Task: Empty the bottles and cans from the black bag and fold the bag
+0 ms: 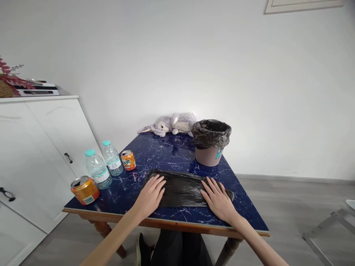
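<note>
A black plastic bag [181, 190] lies flattened on the table near its front edge. My left hand [151, 194] rests on the bag's left end, fingers stretched out and lying flat. On the right end lies my right hand [217, 199], its fingers spread over the plastic. Neither hand grips anything. Behind the bag, to the right, stands a beige trash bin [208, 156] lined with another black bag [211, 136], whose edge is folded over the rim.
Two clear bottles with teal caps [98, 170] [112, 159] and two orange cans [84, 190] [128, 160] stand at the left of the blue marbled table [166, 151]. A plush rabbit [177, 123] lies at the back by the wall. White cabinets [41, 147] are on the left.
</note>
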The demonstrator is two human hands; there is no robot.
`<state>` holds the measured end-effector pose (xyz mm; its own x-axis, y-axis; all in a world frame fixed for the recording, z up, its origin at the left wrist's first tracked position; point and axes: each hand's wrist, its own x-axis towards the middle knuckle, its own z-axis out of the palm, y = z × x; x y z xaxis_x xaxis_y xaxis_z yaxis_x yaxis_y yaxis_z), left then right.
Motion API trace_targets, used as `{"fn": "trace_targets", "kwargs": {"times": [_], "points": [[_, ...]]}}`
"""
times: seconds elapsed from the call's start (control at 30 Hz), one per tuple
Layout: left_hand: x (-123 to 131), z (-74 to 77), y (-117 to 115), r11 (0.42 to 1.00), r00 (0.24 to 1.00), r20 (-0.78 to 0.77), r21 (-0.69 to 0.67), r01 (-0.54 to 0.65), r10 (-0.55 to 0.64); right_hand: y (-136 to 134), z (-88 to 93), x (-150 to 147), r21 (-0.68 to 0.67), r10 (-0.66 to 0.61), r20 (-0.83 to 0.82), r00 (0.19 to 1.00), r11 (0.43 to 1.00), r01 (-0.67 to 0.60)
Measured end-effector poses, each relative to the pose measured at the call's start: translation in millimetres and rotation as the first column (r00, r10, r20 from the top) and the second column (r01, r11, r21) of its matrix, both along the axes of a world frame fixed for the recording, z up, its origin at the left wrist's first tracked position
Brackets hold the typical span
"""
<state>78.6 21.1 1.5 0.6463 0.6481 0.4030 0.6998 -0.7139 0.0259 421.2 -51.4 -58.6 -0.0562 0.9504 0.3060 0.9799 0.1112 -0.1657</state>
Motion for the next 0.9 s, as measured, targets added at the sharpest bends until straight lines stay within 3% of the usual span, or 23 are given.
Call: {"fn": "trace_targets", "kwargs": {"times": [0.1,0.17,0.3,0.37,0.5,0.6,0.7,0.8,0.87,0.9], "points": [[-2.6,12.3,-25.2,0.986,0.990,-0.037,-0.109,0.128,-0.133,-6.1,1.0,8.1,-0.023,0.067,-0.027,0.997,0.997,-0.068],[-16.3,15.0,-35.5,0.978,0.985,-0.071,-0.154,0.143,-0.155,-9.1,2.2,16.2,-0.044,0.103,-0.044,0.994,0.994,-0.105],[-56.6,12.5,-44.5,0.981,0.982,-0.094,-0.125,0.150,-0.162,-18.6,9.0,13.7,0.043,0.024,-0.070,0.997,0.999,-0.021],[-72.1,11.2,-48.7,0.983,0.979,-0.104,-0.085,0.164,-0.173,-30.3,18.0,-5.9,0.137,0.030,-0.098,0.995,0.990,-0.017],[-81.7,18.2,-60.7,0.977,0.976,-0.048,0.008,0.212,-0.212,-62.8,43.7,-71.8,0.166,0.328,-0.115,0.938,0.937,-0.307],[-69.6,38.6,-75.3,0.962,0.964,-0.010,0.060,0.267,-0.267,-76.5,56.7,-122.6,0.147,0.464,-0.159,0.872,0.884,-0.443],[-44.8,67.8,-99.0,0.934,0.946,-0.026,0.148,0.325,-0.324,-74.4,61.2,-158.9,0.179,0.491,-0.287,0.823,0.871,-0.458],[-20.6,87.9,-125.3,0.904,0.949,-0.017,0.301,0.304,-0.314,-67.5,65.0,-174.4,0.235,0.475,-0.561,0.678,0.876,-0.420],[-10.9,88.7,-138.0,0.880,0.955,0.075,0.415,0.233,-0.288,-65.8,69.5,-173.3,0.210,0.355,-0.823,0.445,0.916,-0.342],[-7.8,85.3,-142.1,0.867,0.949,0.136,0.460,0.194,-0.285,-66.1,72.1,-169.9,0.158,0.233,-0.933,0.274,0.949,-0.273]]}}
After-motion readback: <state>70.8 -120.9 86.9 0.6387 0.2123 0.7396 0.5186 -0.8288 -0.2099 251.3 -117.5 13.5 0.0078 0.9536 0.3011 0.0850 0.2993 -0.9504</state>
